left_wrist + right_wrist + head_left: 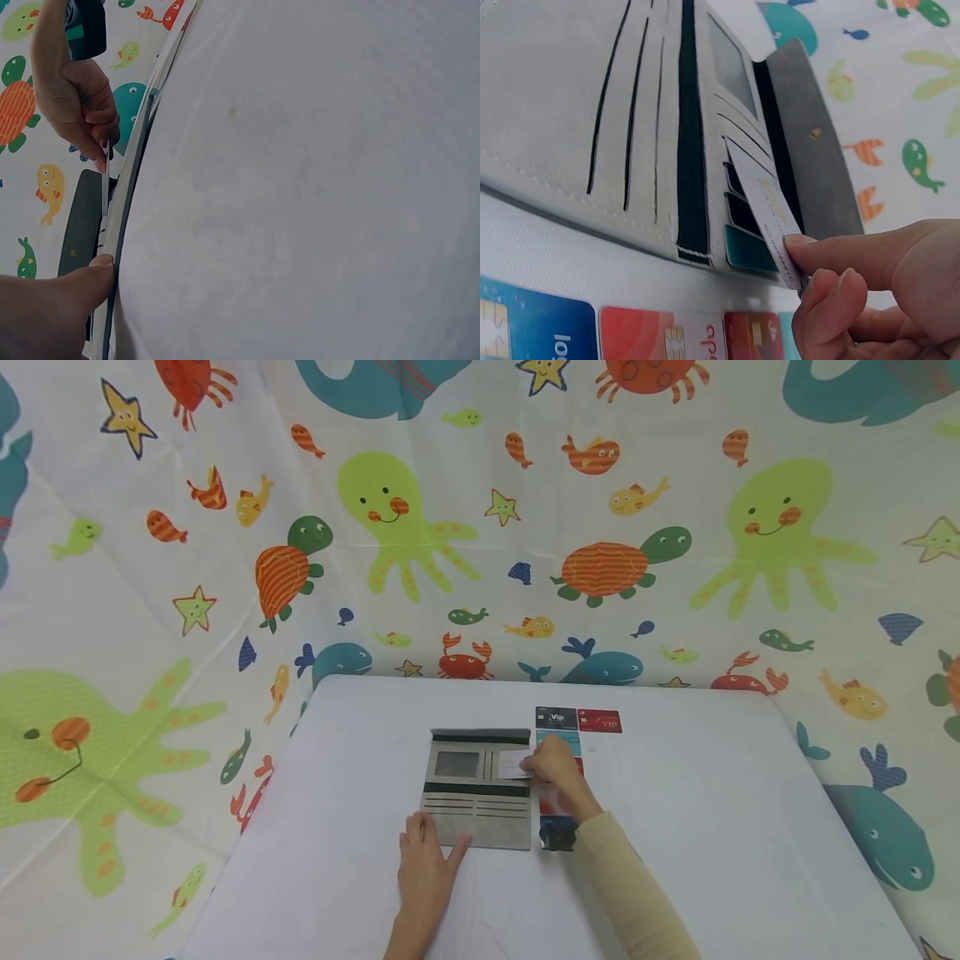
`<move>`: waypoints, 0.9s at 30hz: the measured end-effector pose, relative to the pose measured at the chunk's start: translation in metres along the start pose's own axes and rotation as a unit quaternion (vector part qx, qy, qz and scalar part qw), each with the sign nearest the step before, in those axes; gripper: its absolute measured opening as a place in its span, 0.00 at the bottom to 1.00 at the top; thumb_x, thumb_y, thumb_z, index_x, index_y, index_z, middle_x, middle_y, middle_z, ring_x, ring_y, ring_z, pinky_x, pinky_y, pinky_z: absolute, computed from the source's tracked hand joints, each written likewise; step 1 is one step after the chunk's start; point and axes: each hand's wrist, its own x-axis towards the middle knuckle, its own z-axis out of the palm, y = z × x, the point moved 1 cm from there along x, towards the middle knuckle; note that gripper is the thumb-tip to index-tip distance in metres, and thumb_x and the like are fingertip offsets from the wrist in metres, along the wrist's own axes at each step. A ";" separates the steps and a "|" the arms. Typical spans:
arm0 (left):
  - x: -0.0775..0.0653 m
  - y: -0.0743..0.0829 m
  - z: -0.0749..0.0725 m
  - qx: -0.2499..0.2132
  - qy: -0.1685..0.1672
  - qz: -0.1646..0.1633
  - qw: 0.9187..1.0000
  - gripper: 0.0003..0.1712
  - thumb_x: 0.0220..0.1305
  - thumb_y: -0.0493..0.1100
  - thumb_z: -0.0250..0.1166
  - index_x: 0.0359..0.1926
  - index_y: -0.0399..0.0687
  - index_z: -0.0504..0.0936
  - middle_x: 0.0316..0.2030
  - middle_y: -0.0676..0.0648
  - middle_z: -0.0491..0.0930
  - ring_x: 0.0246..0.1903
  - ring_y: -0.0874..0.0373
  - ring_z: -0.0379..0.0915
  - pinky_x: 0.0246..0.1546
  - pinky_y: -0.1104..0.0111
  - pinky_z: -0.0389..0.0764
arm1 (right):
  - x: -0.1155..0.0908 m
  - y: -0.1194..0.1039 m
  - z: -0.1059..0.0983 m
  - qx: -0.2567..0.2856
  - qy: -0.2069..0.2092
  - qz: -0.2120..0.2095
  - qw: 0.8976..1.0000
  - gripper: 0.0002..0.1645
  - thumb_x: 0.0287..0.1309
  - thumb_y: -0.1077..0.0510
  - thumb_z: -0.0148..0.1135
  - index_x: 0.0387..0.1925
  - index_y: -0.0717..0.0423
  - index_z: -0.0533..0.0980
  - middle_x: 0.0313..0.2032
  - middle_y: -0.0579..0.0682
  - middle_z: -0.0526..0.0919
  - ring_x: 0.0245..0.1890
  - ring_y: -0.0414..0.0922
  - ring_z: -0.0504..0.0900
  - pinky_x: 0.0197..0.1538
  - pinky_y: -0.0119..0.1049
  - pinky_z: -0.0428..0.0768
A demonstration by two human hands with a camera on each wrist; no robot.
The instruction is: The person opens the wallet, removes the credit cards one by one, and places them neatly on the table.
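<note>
A light grey wallet lies unfolded on the white table. My right hand pinches a white card with printed digits between thumb and fingers. The card's far end is at one of the slots on the wallet's upper right panel. Dark and teal edges show in the slots beside it. My left hand rests at the wallet's lower left corner, fingers extended, with its thumb on the near edge.
Right of the wallet stands a column of cards: a black Vip card, a light blue card, a coral card and a blue card. A red VIP card lies beside the black one. Behind hangs a sea-animal curtain.
</note>
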 end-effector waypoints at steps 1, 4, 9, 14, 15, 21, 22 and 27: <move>0.000 0.000 0.000 0.000 -0.001 -0.001 1.000 0.51 0.60 0.64 0.69 0.65 0.25 0.69 0.63 0.35 0.65 0.60 0.29 0.70 0.43 0.48 0.86 | -0.001 0.001 -0.002 -0.002 0.001 0.000 1.000 0.13 0.56 0.59 0.72 0.21 0.62 0.81 0.14 0.50 0.76 0.15 0.43 0.74 0.17 0.29 0.68; -0.001 0.000 -0.001 -0.001 0.000 0.000 1.000 0.50 0.59 0.63 0.70 0.65 0.24 0.69 0.63 0.34 0.65 0.61 0.26 0.69 0.44 0.46 0.85 | -0.002 0.004 -0.005 0.002 0.001 -0.005 1.000 0.16 0.58 0.59 0.69 0.19 0.62 0.79 0.13 0.49 0.75 0.14 0.43 0.74 0.17 0.28 0.66; -0.001 0.000 0.001 -0.003 -0.001 -0.001 1.000 0.50 0.59 0.63 0.71 0.65 0.24 0.69 0.63 0.34 0.65 0.61 0.25 0.68 0.44 0.46 0.85 | -0.003 0.010 -0.008 0.010 0.010 -0.010 1.000 0.16 0.60 0.58 0.67 0.19 0.60 0.77 0.19 0.52 0.78 0.19 0.44 0.77 0.21 0.29 0.70; 0.000 0.000 0.002 -0.003 -0.007 -0.004 1.000 0.51 0.60 0.64 0.69 0.66 0.25 0.69 0.64 0.34 0.65 0.62 0.25 0.67 0.47 0.45 0.84 | -0.003 0.015 -0.009 0.006 0.019 -0.005 1.000 0.13 0.61 0.55 0.65 0.26 0.61 0.80 0.24 0.53 0.82 0.22 0.45 0.79 0.24 0.29 0.72; 0.000 0.000 0.002 -0.003 -0.008 -0.004 1.000 0.51 0.60 0.64 0.69 0.66 0.25 0.68 0.64 0.34 0.64 0.63 0.24 0.67 0.48 0.44 0.83 | -0.004 0.016 -0.009 0.006 0.019 0.000 1.000 0.13 0.62 0.55 0.65 0.27 0.61 0.81 0.26 0.54 0.82 0.23 0.45 0.79 0.24 0.29 0.72; 0.000 0.001 0.001 0.001 -0.007 -0.001 1.000 0.51 0.60 0.65 0.68 0.66 0.25 0.68 0.64 0.34 0.65 0.63 0.24 0.66 0.48 0.43 0.83 | -0.007 0.022 -0.016 0.031 0.017 0.022 0.999 0.14 0.65 0.53 0.63 0.38 0.63 0.79 0.33 0.56 0.83 0.27 0.46 0.81 0.28 0.30 0.76; 0.000 0.001 0.001 0.001 -0.006 -0.001 1.000 0.51 0.60 0.65 0.68 0.66 0.25 0.68 0.64 0.34 0.65 0.63 0.24 0.67 0.48 0.44 0.83 | -0.007 0.024 -0.017 0.035 0.018 0.020 0.999 0.15 0.65 0.53 0.63 0.40 0.63 0.79 0.33 0.57 0.83 0.28 0.46 0.81 0.28 0.30 0.77; 0.000 0.000 0.001 0.000 -0.007 -0.004 1.000 0.51 0.60 0.64 0.68 0.66 0.25 0.68 0.64 0.34 0.64 0.62 0.26 0.67 0.47 0.45 0.84 | -0.008 0.034 -0.025 0.065 0.034 0.012 0.997 0.15 0.67 0.53 0.62 0.42 0.63 0.80 0.29 0.56 0.82 0.27 0.46 0.81 0.29 0.30 0.78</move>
